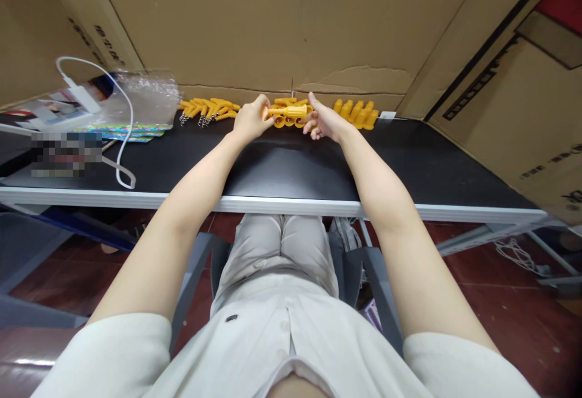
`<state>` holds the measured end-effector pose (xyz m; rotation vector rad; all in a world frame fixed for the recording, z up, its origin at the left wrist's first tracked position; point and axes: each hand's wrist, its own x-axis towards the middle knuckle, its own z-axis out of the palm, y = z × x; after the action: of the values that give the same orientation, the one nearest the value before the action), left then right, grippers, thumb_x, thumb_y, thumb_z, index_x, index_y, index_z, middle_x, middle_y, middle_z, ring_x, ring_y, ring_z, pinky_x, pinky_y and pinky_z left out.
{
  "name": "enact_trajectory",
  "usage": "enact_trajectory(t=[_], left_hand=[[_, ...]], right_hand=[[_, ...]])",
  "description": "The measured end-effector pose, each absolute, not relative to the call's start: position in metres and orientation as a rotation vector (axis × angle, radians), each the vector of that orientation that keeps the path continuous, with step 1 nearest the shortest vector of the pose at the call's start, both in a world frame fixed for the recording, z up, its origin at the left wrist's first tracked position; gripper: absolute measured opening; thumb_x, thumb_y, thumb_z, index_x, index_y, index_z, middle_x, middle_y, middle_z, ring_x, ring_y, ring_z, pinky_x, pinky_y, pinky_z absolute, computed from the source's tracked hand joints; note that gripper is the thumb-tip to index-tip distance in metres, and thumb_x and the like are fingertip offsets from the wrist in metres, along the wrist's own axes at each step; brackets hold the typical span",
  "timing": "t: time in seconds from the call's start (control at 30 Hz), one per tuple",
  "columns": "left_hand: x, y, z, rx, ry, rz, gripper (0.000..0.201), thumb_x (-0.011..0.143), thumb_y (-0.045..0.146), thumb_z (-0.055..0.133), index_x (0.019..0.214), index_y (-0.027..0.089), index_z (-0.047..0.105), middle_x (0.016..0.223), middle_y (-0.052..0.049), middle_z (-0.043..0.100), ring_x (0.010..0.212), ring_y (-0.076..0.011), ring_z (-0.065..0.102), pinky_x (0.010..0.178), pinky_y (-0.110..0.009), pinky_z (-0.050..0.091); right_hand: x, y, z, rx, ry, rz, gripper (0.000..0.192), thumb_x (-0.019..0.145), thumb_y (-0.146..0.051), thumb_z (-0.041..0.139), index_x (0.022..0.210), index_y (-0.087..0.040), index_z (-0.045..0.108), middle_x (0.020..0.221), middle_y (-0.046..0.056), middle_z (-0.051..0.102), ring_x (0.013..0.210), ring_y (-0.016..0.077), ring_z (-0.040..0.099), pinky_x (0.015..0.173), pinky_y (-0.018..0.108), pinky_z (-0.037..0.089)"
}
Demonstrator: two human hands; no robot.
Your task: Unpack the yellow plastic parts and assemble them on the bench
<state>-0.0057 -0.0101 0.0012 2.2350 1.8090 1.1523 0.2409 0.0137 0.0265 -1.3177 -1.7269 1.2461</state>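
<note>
Black table [282, 171], far edge against cardboard sheets [254, 19]. Left hand [250, 119] and right hand [324, 122] hold one yellow plastic part [287, 111] between them, horizontal, above a small heap of like pieces [287, 122]. Far left: row of yellow pieces with metal chains [207, 109]. Far right: cluster of yellow caps [355, 113]. Left end: clear plastic bag [145, 96], white charger and cable [93, 104], colourful packets [125, 132].

We sit at a black bench [454, 168] with a pale metal edge. Cardboard boxes [282, 22] wall it in behind and to both sides. The floor [500, 301] below is dark red.
</note>
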Motion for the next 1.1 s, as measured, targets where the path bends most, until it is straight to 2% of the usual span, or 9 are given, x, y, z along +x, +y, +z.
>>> enact_trajectory(t=[0.1,0.2,0.33,0.5,0.67,0.9,1.1], left_hand=[[-0.008,-0.009,0.001,2.241,1.823,1.165,0.042,0.092,0.03,0.075,0.134,0.025,0.071,0.115,-0.012,0.081,0.128,-0.0414,0.072,0.115,-0.051,0.053],[-0.009,-0.009,0.0,2.244,1.796,1.173,0.044,0.093,0.03,0.076,0.137,0.027,0.071,0.113,-0.011,0.08,0.131,-0.041,0.071,0.118,-0.051,0.052],[-0.009,-0.006,-0.001,2.236,1.773,1.171,0.044,0.093,0.029,0.078,0.137,0.028,0.07,0.114,-0.01,0.08,0.132,-0.0405,0.069,0.12,-0.052,0.05],[-0.008,-0.006,0.0,2.202,1.796,1.131,0.04,0.094,0.031,0.078,0.133,0.026,0.07,0.118,-0.011,0.079,0.135,-0.0412,0.069,0.12,-0.051,0.05],[-0.007,-0.009,0.001,2.219,1.789,1.16,0.04,0.094,0.033,0.077,0.132,0.025,0.07,0.117,-0.011,0.081,0.133,-0.0409,0.071,0.117,-0.05,0.053],[-0.007,-0.006,-0.001,2.217,1.759,1.18,0.038,0.093,0.026,0.077,0.131,0.025,0.072,0.116,-0.011,0.081,0.134,-0.0389,0.071,0.12,-0.051,0.051],[-0.005,-0.006,0.001,2.221,1.864,1.119,0.035,0.094,0.025,0.076,0.129,0.023,0.072,0.115,-0.01,0.08,0.132,-0.0392,0.073,0.119,-0.05,0.053]], right_hand=[[0.246,0.01,0.029,-1.188,-1.766,1.237,0.069,0.097,-0.09,0.064,0.106,-0.022,0.067,0.096,0.009,0.079,0.067,0.0174,0.071,0.061,0.029,0.06],[0.248,0.008,0.028,-1.107,-1.787,1.146,0.051,0.098,-0.066,0.083,0.117,-0.022,0.065,0.115,0.011,0.077,0.08,0.0179,0.076,0.066,0.028,0.061],[0.247,0.01,0.025,-1.081,-1.781,1.13,0.041,0.096,-0.043,0.091,0.119,-0.023,0.064,0.116,0.008,0.075,0.083,0.0162,0.077,0.07,0.026,0.063],[0.243,0.01,0.025,-1.065,-1.744,1.167,0.031,0.096,-0.029,0.089,0.111,-0.022,0.063,0.105,0.003,0.077,0.076,0.0122,0.075,0.065,0.021,0.059],[0.241,0.007,0.028,-1.08,-1.701,1.192,0.021,0.101,-0.025,0.083,0.105,-0.02,0.063,0.102,0.004,0.077,0.073,0.011,0.075,0.062,0.018,0.057],[0.24,0.006,0.029,-1.106,-1.653,1.225,0.017,0.103,-0.021,0.081,0.107,-0.02,0.064,0.103,0.005,0.077,0.072,0.0113,0.076,0.063,0.019,0.058],[0.237,0.0,0.033,-1.123,-1.592,1.249,0.009,0.111,-0.014,0.067,0.105,-0.018,0.062,0.094,0.002,0.075,0.064,0.008,0.07,0.059,0.017,0.054]])
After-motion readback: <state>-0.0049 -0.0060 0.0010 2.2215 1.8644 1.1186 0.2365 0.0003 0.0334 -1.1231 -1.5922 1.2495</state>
